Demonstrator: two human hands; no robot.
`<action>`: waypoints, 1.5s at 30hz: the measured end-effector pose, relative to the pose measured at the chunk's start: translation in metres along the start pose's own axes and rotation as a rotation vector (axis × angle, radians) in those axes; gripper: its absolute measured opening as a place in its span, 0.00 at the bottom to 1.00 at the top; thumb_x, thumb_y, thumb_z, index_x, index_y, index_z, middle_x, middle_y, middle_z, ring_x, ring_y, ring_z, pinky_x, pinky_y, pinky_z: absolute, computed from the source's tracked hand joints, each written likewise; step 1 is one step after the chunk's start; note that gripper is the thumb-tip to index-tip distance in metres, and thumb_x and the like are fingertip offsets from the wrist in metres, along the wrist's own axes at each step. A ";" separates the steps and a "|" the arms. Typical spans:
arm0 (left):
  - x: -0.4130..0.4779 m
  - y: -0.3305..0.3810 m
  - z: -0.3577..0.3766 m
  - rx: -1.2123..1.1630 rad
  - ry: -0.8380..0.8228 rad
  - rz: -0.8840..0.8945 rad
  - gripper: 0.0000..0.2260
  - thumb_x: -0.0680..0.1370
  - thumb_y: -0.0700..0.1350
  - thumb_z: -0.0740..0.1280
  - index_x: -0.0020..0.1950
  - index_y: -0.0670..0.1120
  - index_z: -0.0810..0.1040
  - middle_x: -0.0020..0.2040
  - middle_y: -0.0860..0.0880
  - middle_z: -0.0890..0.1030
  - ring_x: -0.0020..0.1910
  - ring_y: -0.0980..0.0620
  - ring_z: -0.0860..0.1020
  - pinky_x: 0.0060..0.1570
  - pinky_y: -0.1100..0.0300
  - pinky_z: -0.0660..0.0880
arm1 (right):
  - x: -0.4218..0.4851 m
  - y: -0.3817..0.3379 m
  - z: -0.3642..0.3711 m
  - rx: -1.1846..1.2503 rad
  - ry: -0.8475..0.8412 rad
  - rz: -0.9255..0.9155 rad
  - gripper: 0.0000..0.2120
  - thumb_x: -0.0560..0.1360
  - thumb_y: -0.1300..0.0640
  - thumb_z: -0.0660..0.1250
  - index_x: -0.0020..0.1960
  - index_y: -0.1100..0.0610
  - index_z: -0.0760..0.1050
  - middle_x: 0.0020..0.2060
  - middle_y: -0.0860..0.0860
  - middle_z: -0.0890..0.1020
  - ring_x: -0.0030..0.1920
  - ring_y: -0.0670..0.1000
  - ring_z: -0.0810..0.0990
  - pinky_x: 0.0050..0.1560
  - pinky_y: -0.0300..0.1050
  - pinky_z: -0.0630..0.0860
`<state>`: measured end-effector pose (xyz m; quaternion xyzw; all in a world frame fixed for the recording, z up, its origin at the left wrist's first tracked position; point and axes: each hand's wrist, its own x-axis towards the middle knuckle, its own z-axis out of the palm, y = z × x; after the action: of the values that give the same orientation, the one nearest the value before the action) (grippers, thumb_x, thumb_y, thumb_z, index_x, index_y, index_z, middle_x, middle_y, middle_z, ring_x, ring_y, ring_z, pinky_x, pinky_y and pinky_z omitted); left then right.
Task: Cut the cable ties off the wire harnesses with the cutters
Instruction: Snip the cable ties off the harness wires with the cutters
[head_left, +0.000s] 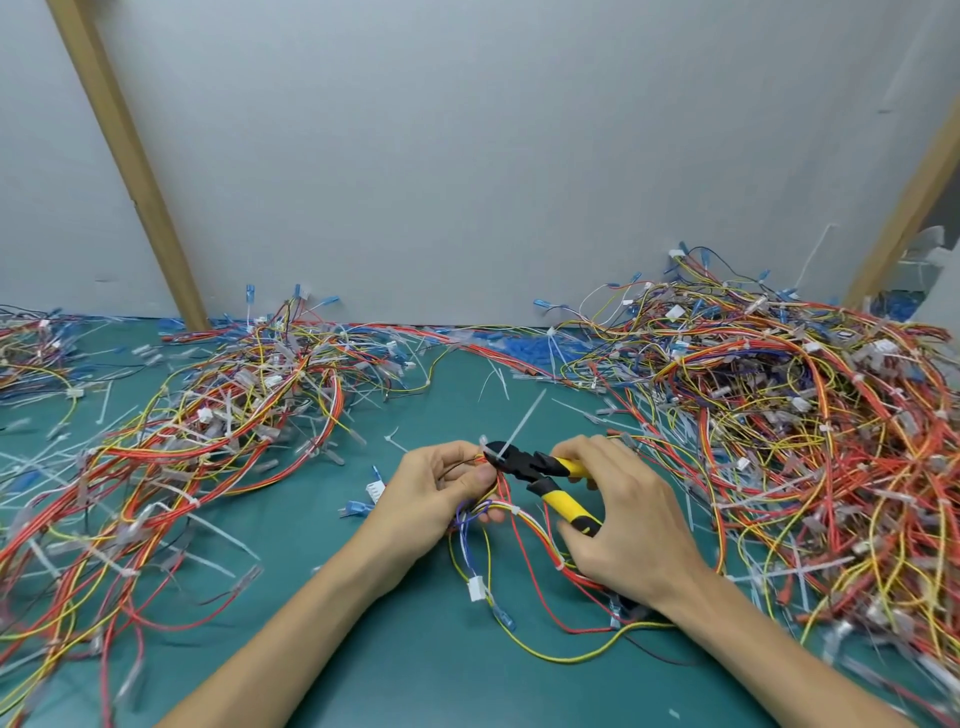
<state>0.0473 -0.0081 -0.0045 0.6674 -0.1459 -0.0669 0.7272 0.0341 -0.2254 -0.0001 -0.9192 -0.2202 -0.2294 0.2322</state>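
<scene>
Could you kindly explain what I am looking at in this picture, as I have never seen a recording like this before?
There is no machine here: a person works with two bare hands, and the single picture comes from a camera worn on their head, looking forward and down. The left hand grips a wire harness, a bundle of coloured wires. The right hand holds the cutters by their yellow and black handles, with the black nose set at a white cable tie on that bundle; the tie's tail sticks up. Everything lies on a green mat. A left heap and a right heap of more harnesses flank the hands, and loose white ties are scattered between them. Behind stands a grey wall.
</scene>
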 end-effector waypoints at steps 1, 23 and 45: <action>0.000 0.000 -0.001 -0.001 -0.011 -0.006 0.06 0.82 0.35 0.62 0.50 0.34 0.77 0.36 0.45 0.80 0.33 0.51 0.79 0.42 0.61 0.79 | 0.000 0.000 0.000 0.004 -0.002 0.001 0.18 0.65 0.50 0.70 0.54 0.46 0.72 0.44 0.40 0.75 0.47 0.46 0.73 0.45 0.45 0.75; 0.001 0.001 -0.007 -0.017 -0.072 -0.106 0.11 0.81 0.37 0.66 0.38 0.44 0.78 0.31 0.44 0.78 0.27 0.53 0.76 0.28 0.70 0.70 | 0.003 0.007 0.003 -0.097 -0.066 0.017 0.22 0.68 0.64 0.73 0.60 0.50 0.80 0.44 0.48 0.80 0.48 0.55 0.78 0.44 0.51 0.78; 0.002 -0.003 -0.012 -0.052 -0.184 -0.100 0.07 0.78 0.43 0.68 0.45 0.39 0.77 0.36 0.42 0.79 0.31 0.50 0.76 0.37 0.63 0.75 | 0.002 0.003 0.001 -0.111 -0.180 0.053 0.12 0.71 0.45 0.63 0.39 0.49 0.62 0.29 0.47 0.70 0.31 0.53 0.68 0.30 0.47 0.63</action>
<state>0.0535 0.0025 -0.0078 0.6458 -0.1771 -0.1679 0.7235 0.0374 -0.2266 -0.0005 -0.9530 -0.2028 -0.1515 0.1662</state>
